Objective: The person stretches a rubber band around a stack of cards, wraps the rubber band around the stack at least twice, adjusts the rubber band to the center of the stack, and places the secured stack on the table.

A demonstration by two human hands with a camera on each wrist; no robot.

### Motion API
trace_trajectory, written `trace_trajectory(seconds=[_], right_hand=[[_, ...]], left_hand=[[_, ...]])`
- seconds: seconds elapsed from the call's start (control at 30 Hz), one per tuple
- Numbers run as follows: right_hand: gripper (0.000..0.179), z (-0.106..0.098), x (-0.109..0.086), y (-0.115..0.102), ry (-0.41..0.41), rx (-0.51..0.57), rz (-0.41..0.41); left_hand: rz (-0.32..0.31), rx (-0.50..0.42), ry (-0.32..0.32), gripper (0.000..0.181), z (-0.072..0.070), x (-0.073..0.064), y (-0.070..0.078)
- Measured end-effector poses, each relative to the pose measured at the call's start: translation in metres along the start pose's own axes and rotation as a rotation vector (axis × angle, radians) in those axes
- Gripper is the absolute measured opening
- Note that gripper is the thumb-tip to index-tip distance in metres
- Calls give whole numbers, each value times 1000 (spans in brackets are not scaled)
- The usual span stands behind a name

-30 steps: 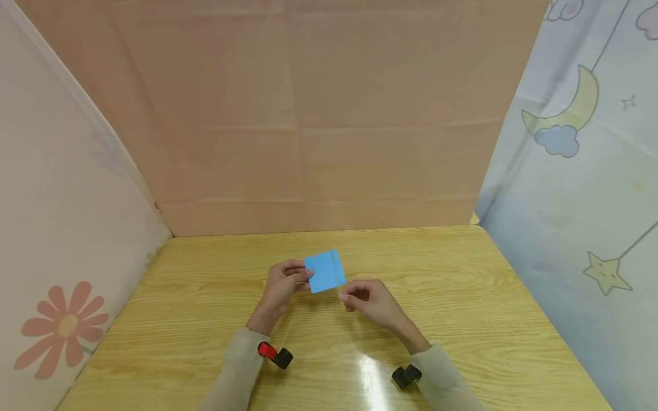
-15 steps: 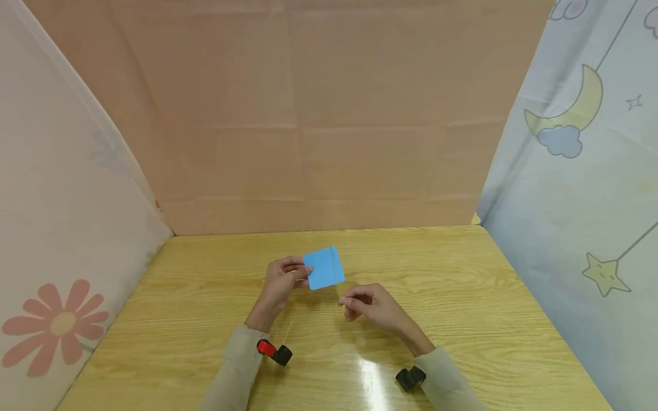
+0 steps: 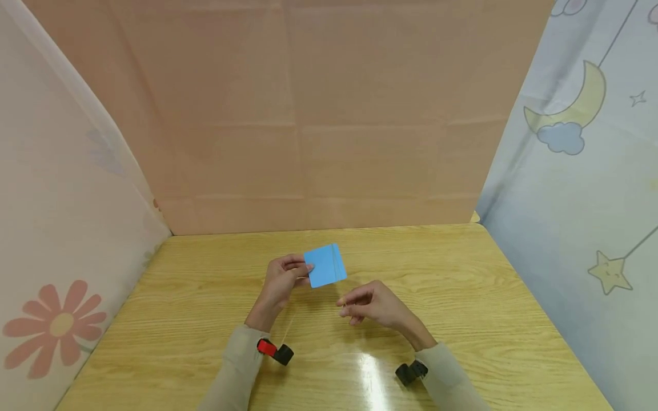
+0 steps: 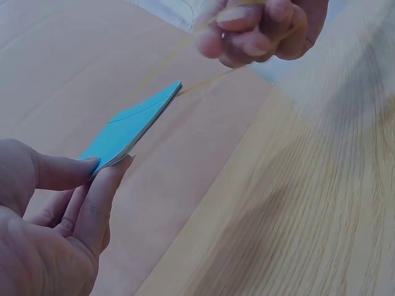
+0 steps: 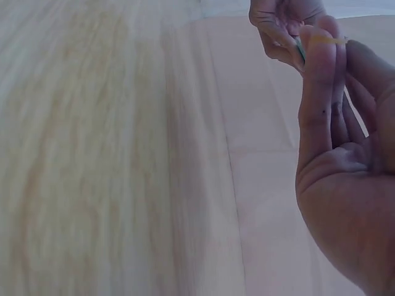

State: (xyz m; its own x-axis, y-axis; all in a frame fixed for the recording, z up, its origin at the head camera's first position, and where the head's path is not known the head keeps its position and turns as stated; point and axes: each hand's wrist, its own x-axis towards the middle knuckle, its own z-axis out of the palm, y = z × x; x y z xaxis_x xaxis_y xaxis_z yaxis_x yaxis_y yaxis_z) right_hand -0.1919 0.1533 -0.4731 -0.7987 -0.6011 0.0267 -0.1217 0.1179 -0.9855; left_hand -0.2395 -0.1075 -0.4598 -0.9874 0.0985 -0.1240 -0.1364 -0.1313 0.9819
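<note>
My left hand [image 3: 280, 285] pinches a thin, square blue pad [image 3: 324, 267] by its left edge, thumb on top and fingers beneath. The pad is held tilted above the table, and its layered edge shows in the left wrist view. A yellow rubber band [image 4: 216, 79] runs round the pad's far end and stretches out to my right hand [image 3: 372, 305]. In the right wrist view that band [image 5: 330, 40] crosses the fingertips of the right hand, which pinches it between thumb and fingers. The right hand is apart from the pad, to its lower right.
The wood-grain table [image 3: 205, 297] lies below both hands. A tan partition [image 3: 308, 142] stands along its back edge, with printed cloth walls [image 3: 560, 228] at either side. Each wrist carries a small black camera [image 3: 283, 354]; the left has a red piece on its strap.
The right hand has drawn away from the pad, down and slightly to the right, stretching the rubber band. The left hand has lifted the pad slightly.
</note>
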Motion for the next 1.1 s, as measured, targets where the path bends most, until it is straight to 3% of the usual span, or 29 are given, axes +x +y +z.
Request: trace_trajectory(seconds=[0.3, 0.47, 0.6, 0.87, 1.1], right_hand=[[35, 7, 4, -2, 27, -82, -30], [68, 15, 5, -5, 69, -110, -91], [88, 22, 6, -7, 85, -106, -44], [98, 40, 12, -5, 103, 54, -52], [85, 47, 15, -8, 206, 233, 119]], left_hand=[[-11, -12, 13, 21, 2, 1, 1], [-16, -50, 45, 20, 5, 3, 2], [-25, -86, 75, 20, 7, 5, 4], [-26, -129, 164, 22, 12, 8, 3], [33, -91, 223, 19, 14, 9, -2]])
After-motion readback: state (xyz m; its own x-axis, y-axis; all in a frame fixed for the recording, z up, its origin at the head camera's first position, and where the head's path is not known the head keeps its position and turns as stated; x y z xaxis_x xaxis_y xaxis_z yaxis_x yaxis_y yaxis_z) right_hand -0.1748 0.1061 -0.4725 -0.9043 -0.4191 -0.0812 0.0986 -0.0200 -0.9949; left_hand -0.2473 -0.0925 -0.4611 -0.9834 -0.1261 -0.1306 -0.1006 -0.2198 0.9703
